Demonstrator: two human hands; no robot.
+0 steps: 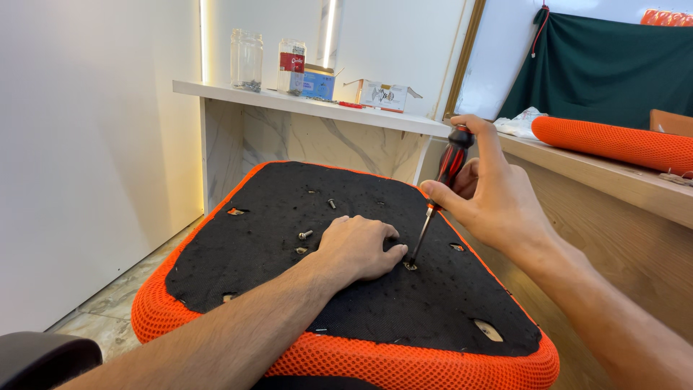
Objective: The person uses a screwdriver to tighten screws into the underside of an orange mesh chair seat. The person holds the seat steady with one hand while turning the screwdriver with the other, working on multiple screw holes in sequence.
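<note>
My right hand (491, 198) grips a red-and-black screwdriver (439, 195), its tip on a screw (410, 266) just beside my left hand (359, 248), which lies loosely curled, palm down, on the upturned seat cushion (289, 238).

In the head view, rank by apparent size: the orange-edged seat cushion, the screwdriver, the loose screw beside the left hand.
1. seat cushion, by far the largest.
2. screwdriver, held in the right hand.
3. loose screw, the smallest.
</note>
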